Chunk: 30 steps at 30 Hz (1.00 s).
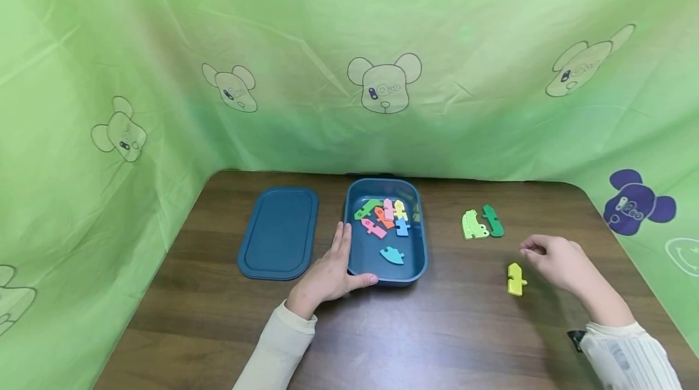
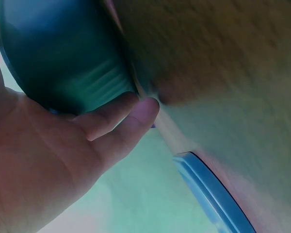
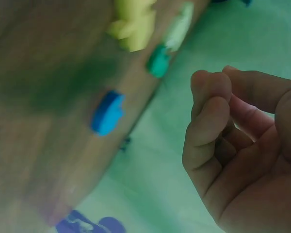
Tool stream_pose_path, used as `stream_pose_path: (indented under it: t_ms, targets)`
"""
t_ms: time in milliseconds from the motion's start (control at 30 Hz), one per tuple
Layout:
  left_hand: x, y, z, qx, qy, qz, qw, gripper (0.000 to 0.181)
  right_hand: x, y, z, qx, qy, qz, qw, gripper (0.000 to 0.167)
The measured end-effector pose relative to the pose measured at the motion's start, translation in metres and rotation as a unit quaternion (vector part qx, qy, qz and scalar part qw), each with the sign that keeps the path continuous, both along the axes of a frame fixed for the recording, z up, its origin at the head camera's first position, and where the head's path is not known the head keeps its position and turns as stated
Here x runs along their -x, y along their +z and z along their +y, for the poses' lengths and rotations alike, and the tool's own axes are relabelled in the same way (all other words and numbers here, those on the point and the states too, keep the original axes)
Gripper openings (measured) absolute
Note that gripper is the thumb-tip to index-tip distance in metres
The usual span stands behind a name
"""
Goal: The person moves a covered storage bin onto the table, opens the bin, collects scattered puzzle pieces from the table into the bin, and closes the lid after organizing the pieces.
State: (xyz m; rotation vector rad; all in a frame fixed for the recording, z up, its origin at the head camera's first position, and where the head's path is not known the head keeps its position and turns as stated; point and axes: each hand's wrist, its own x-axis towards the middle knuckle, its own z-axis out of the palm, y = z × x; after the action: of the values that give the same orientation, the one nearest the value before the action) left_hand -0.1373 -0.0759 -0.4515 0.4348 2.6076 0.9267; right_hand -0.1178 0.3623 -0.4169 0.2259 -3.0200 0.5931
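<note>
The left hand (image 1: 327,275) (image 2: 53,150) rests against the left wall and front corner of a dark blue box (image 1: 359,261) (image 2: 63,53), fingers extended. Inside the box lie several puzzle pieces, among them a teal one (image 1: 392,255) and a pink one (image 1: 374,228). Over the table's right side hovers the right hand (image 1: 565,265) (image 3: 242,145), its fingers curled and thumb close to the index fingertip, no object visible between them. A yellow piece (image 1: 514,281) (image 3: 136,24) lies left of it. The right wrist view also has a blue piece (image 3: 106,113), which the right hand hides in the head view.
A dark blue lid (image 1: 281,232) (image 2: 208,194) lies left of the box. Between box and right hand are a light green piece (image 1: 472,226) and a dark green piece (image 1: 493,221) (image 3: 158,60). Green curtains with printed bear heads stand behind and beside the wooden table (image 1: 426,329).
</note>
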Motion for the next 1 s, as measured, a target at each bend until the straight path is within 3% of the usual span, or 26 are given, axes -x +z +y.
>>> stream_pose_path:
  t_ms: [100,267,533,1000]
  targets:
    - [0.001,-0.001,-0.002,-0.003,0.001,0.005,1.0000,0.120,0.005,-0.007,0.006,-0.003,-0.001,0.004,1.0000,0.009]
    - [0.002,-0.001,-0.003,-0.002,0.001,0.006,1.0000,0.120,0.027,-0.012,0.003,-0.005,-0.011,-0.014,0.9998,0.017]
    - [0.002,0.000,0.001,0.002,0.001,0.001,1.0000,0.120,0.057,-0.022,0.005,-0.017,-0.060,-0.079,0.9949,0.033]
    - [0.001,0.000,0.000,-0.002,-0.001,0.002,1.0000,0.121,0.065,-0.022,0.006,-0.045,-0.106,-0.140,0.9835,0.032]
